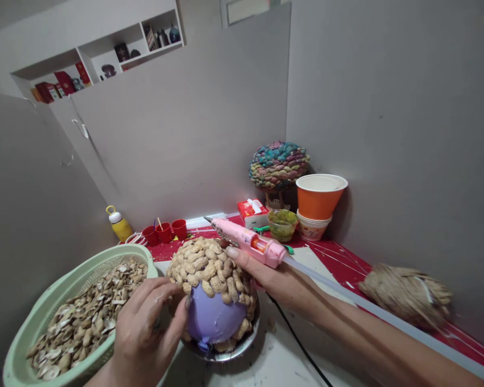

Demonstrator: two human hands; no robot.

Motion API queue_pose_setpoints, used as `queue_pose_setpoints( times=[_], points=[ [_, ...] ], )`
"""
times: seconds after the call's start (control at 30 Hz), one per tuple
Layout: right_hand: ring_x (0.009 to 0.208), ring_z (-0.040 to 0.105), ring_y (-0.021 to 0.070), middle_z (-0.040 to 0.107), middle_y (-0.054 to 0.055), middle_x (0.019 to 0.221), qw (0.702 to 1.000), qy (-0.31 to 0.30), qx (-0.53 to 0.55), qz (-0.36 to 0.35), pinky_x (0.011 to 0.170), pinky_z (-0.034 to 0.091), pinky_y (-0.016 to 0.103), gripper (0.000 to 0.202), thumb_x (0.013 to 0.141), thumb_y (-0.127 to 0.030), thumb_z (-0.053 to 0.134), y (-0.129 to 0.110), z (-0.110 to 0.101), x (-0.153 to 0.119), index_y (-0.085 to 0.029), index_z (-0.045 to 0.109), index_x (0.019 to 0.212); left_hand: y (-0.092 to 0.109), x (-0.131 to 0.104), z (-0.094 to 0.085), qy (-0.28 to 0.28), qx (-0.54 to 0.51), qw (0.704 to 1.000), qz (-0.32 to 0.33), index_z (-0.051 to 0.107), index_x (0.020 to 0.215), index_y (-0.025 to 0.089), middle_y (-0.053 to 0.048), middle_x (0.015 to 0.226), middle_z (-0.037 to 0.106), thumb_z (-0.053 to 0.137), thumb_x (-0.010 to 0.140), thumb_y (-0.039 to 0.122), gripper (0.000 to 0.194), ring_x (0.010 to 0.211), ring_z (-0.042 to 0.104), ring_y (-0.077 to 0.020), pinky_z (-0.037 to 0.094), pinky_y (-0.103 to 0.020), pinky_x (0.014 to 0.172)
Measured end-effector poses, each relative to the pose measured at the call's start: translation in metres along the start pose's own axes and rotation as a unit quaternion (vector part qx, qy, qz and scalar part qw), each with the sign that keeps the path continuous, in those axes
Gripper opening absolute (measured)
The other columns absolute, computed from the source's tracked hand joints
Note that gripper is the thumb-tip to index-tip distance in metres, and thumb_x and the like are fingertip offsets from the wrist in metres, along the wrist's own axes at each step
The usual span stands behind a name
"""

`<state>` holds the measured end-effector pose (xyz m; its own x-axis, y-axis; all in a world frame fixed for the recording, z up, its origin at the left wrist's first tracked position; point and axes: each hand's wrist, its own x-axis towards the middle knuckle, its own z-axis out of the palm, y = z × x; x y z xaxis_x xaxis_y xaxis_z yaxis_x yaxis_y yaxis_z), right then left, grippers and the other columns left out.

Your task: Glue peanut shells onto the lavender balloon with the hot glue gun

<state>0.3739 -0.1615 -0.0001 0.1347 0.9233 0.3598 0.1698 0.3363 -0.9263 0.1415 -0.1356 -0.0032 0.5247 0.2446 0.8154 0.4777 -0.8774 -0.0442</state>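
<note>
A purple balloon, its upper part covered with peanut shells, rests knot-side toward me in a round metal bowl. My left hand is at the balloon's left side, thumb and forefinger closed around a peanut shell at the edge of the covered area. In my right hand is a pink glue gun, held above the shells with its nozzle pointing left. A clear glue stick sticks out of its back. The right fingers are mostly hidden behind the gun and balloon.
A green basket of loose shells stands at left. Behind are red cups, a yellow bottle, a tissue pack, a colourful shell-covered tree, an orange paper bucket and twine. A black cord crosses the table.
</note>
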Motion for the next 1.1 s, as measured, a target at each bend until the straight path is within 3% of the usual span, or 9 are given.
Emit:
queue_pose_setpoints(
  times=[0.23, 0.5, 0.73, 1.1],
  points=[
    [0.102, 0.066, 0.0277, 0.073, 0.006, 0.105, 0.999, -0.011, 0.032, -0.006, 0.097, 0.051, 0.045, 0.035, 0.089, -0.047, 0.058, 0.0019, 0.0002, -0.0004, -0.024, 0.072, 0.111, 0.0042, 0.0026, 0.0012, 0.010, 0.017, 1.000, 0.007, 0.059, 0.097, 0.015, -0.006, 0.082, 0.068, 0.064, 0.085, 0.006, 0.015, 0.080, 0.063, -0.0144, 0.053, -0.022, 0.074],
    [0.106, 0.066, 0.0279, 0.073, 0.006, 0.107, 0.999, -0.011, 0.027, -0.020, 0.099, 0.050, 0.045, 0.037, 0.088, -0.044, 0.060, 0.0036, 0.0000, 0.0000, -0.025, 0.069, 0.119, 0.0038, 0.0019, 0.0003, 0.001, 0.029, 1.000, 0.009, 0.059, 0.097, 0.017, -0.006, 0.083, 0.068, 0.063, 0.085, 0.008, 0.015, 0.080, 0.064, -0.0154, 0.053, -0.023, 0.074],
    [0.089, 0.069, 0.0268, 0.073, 0.008, 0.095, 1.000, -0.009, 0.005, 0.006, 0.086, 0.056, 0.044, 0.037, 0.088, -0.049, 0.058, 0.0055, -0.0002, -0.0004, -0.019, 0.072, 0.105, 0.0032, -0.0009, 0.0017, -0.003, 0.015, 1.000, -0.020, 0.058, 0.100, 0.018, -0.006, 0.087, 0.067, 0.063, 0.085, 0.008, 0.018, 0.084, 0.064, -0.0166, 0.053, -0.025, 0.076],
    [0.090, 0.068, 0.0267, 0.074, 0.006, 0.089, 1.000, 0.011, 0.000, -0.008, 0.090, 0.055, 0.046, 0.032, 0.085, -0.049, 0.062, 0.0029, 0.0005, -0.0005, -0.021, 0.072, 0.096, 0.0038, 0.0007, 0.0001, -0.031, -0.020, 0.998, -0.048, 0.058, 0.095, 0.019, -0.004, 0.087, 0.065, 0.062, 0.085, 0.009, 0.015, 0.079, 0.063, -0.0132, 0.050, -0.021, 0.070]
  ],
)
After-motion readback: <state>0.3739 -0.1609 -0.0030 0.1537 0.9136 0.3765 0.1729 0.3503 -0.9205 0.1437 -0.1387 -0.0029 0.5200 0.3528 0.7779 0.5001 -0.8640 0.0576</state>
